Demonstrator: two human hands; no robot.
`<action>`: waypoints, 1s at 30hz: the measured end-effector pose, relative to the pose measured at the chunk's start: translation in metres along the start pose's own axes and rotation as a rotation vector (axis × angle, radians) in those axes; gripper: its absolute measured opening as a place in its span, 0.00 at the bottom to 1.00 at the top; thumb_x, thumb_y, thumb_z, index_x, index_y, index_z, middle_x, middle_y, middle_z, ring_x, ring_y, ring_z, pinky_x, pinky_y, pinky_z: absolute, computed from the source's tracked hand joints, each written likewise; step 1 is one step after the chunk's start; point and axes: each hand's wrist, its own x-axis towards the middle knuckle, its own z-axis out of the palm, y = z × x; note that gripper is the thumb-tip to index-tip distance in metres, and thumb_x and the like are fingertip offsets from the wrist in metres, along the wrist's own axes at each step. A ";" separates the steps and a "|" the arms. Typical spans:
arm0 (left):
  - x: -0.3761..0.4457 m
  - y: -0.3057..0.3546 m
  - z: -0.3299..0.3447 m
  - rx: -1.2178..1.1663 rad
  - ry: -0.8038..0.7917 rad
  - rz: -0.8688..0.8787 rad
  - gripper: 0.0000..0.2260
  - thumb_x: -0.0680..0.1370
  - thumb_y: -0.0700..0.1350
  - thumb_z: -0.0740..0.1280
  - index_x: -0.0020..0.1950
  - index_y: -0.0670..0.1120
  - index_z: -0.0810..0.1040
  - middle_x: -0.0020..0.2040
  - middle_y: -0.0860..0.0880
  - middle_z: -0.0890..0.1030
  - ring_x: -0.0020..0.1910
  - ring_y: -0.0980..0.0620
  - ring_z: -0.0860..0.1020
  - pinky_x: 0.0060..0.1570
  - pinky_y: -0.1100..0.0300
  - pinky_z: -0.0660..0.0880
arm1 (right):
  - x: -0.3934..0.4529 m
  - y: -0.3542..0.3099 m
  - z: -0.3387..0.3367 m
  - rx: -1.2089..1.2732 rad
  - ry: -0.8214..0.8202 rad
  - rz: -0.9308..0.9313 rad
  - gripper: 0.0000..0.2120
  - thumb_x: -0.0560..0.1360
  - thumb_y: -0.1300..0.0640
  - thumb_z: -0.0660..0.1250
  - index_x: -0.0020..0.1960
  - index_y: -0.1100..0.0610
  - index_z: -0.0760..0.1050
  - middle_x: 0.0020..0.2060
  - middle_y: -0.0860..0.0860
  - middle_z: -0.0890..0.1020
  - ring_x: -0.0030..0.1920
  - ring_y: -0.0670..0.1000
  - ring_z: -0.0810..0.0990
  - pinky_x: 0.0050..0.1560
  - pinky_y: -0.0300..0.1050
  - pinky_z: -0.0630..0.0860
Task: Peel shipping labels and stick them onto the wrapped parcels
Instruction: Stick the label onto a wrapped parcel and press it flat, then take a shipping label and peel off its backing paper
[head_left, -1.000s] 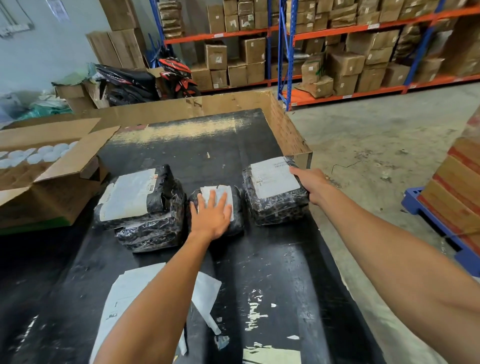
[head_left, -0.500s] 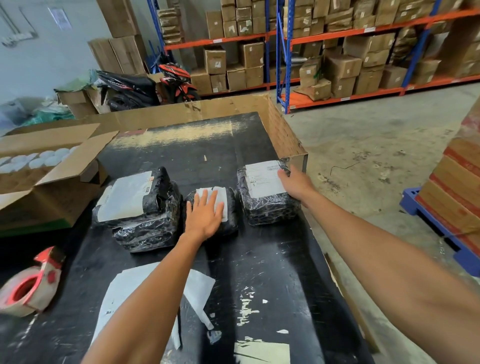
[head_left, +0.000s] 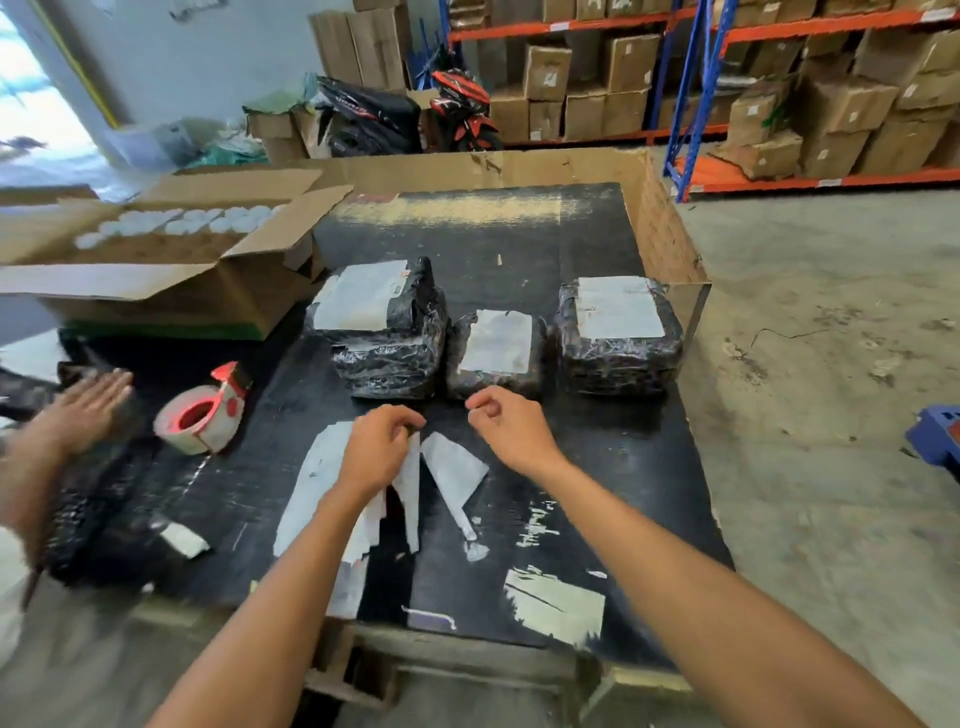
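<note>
The print on the labels of the three wrapped parcels (head_left: 496, 338) is too small to be read. Part of the label sheets (head_left: 322, 483) is covered by the left hand (head_left: 376, 449). A second person's hand (head_left: 78, 410) is blurred and cut off by the left edge, above a smeared black bundle (head_left: 98, 525).

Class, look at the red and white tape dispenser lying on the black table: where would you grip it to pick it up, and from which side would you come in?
Grip the tape dispenser around its round white roll, coming down from above with fingers on the two flat faces. It lies tilted, its red core facing up and towards the camera, and its red cutter end points away towards the open cardboard box, so keep off that end. The table around it looks clear enough.
</note>
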 end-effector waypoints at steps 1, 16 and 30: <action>-0.004 -0.013 -0.007 0.046 -0.012 -0.020 0.19 0.75 0.30 0.61 0.55 0.45 0.86 0.56 0.48 0.85 0.57 0.48 0.81 0.57 0.59 0.73 | -0.003 -0.005 0.015 0.020 -0.054 0.010 0.08 0.78 0.58 0.66 0.54 0.55 0.82 0.36 0.41 0.80 0.38 0.38 0.79 0.37 0.27 0.72; -0.020 -0.070 -0.015 0.211 -0.054 0.004 0.18 0.85 0.50 0.54 0.72 0.52 0.75 0.72 0.52 0.75 0.78 0.49 0.63 0.78 0.44 0.52 | 0.006 -0.031 0.122 -0.282 -0.026 0.247 0.20 0.79 0.43 0.64 0.38 0.58 0.78 0.38 0.54 0.84 0.44 0.57 0.82 0.45 0.51 0.78; -0.010 -0.080 -0.030 0.010 -0.104 -0.056 0.16 0.84 0.41 0.60 0.69 0.42 0.78 0.69 0.44 0.78 0.68 0.43 0.74 0.70 0.56 0.61 | 0.014 -0.044 0.135 -0.148 0.003 0.467 0.24 0.72 0.43 0.76 0.30 0.51 0.64 0.28 0.47 0.69 0.31 0.51 0.71 0.30 0.45 0.64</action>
